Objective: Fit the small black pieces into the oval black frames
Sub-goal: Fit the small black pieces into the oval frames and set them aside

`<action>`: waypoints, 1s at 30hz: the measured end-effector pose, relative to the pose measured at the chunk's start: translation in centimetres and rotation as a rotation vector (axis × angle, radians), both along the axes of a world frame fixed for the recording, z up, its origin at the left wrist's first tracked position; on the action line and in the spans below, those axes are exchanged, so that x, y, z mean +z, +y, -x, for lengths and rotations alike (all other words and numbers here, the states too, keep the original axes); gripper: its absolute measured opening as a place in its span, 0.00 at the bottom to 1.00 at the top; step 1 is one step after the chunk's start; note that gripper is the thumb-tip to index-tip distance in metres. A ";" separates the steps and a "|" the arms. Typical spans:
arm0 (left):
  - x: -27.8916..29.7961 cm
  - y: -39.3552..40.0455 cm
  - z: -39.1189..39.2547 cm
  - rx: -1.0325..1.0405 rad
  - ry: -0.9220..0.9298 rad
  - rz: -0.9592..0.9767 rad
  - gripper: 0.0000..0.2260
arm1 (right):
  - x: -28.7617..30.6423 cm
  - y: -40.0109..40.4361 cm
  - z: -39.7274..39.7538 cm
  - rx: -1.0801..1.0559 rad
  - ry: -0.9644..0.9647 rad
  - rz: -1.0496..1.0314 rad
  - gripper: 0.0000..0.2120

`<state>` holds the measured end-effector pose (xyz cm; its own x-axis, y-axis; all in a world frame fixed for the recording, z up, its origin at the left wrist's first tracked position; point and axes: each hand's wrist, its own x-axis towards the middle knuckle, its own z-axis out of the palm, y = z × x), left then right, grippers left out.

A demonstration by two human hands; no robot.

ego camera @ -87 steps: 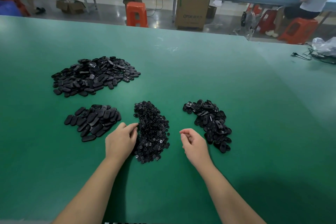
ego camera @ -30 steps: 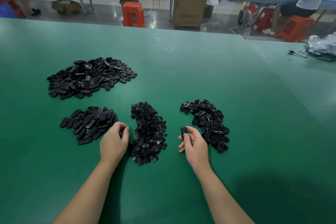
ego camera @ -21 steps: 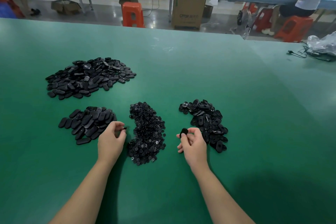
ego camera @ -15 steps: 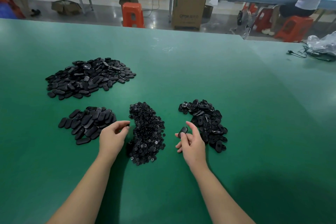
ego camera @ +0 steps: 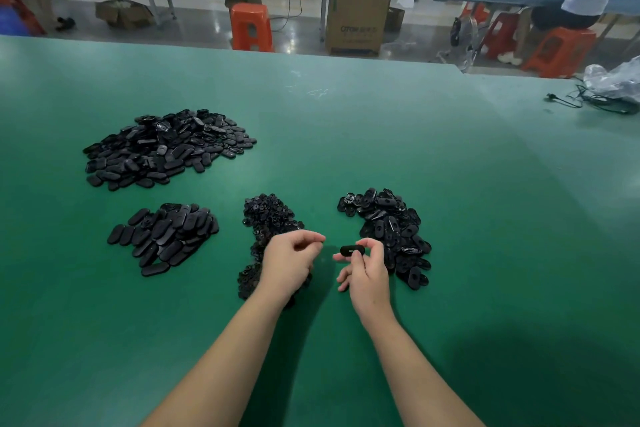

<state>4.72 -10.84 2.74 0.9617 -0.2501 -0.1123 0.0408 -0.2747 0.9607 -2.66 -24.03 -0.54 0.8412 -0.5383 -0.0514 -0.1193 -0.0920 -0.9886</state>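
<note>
Green matte bench (ego camera: 433, 156) fills the view; near edge and both elbows cut off by the frame. Largest heap of oval parts (ego camera: 166, 147) lies far beyond the left fingers, glossy black, single parts hard to tell apart. Smaller heap of smooth oval caps (ego camera: 164, 236) sits left of the left fingers, well apart. Heap of small black pieces (ego camera: 265, 218), tiny and knobbly, is partly hidden under the left hand (ego camera: 289, 262); single pieces too small to make out. Pile of oval black frames (ego camera: 391, 229), shiny with holes, lies just right of and behind the right fingers, near side partly covered by the right hand (ego camera: 367, 272).

Right thumb and forefinger pinch one oval frame (ego camera: 351, 250) by its right end, held level above the bench, its free end pointing toward the left fingers, a small gap between. Other right fingers loosely curled below.

Left fingers curled, thumb and forefinger tips pressed together; cannot tell whether a small piece sits in the pinch, too small and shadowed. The two hands are near each other, not touching.
</note>
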 end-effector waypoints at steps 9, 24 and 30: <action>-0.1 -3.6 0.9 -0.107 0.016 -0.276 0.15 | -0.7 -0.4 -0.1 -0.004 0.012 0.015 0.13; 0.3 -2.0 -0.4 -0.134 0.096 -0.320 0.03 | -0.6 -0.6 -0.1 0.006 0.039 -0.029 0.10; 0.6 -2.0 -0.1 -0.095 0.055 -0.307 0.07 | -0.4 -0.4 -0.2 0.049 0.031 -0.084 0.10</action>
<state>4.87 -12.83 3.37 0.9261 -0.2850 -0.2470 0.0502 -0.5560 0.8296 -2.47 -24.42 -0.97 0.8637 -0.4893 -0.1208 -0.1472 -0.0156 -0.9890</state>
